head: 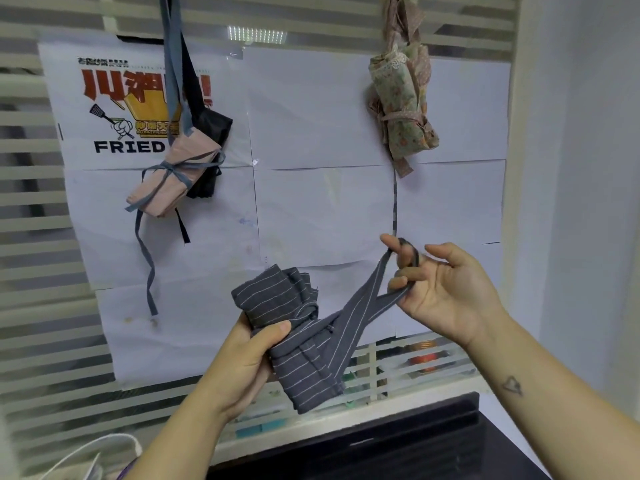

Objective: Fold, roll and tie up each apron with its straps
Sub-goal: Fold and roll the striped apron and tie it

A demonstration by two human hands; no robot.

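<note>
- Our left hand [242, 362] wraps around the grey pinstriped rolled cloth apron [298, 358] in mid-air, its long axis slanting down-right.
- Its matching strap [363, 306] runs up-right to our right hand [446, 289], whose fingers [403, 273] pinch it.

Left hand [242, 362] grips the rolled striped apron [298, 337]; right hand [446, 289] pinches its strap [367, 306].

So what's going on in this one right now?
A person is bundling a grey striped apron. The left hand grips the rolled cloth, while the right hand holds its strap looped around the fingers, not yet tied. A pink apron and a floral apron already hang rolled and tied on the wall.
</note>
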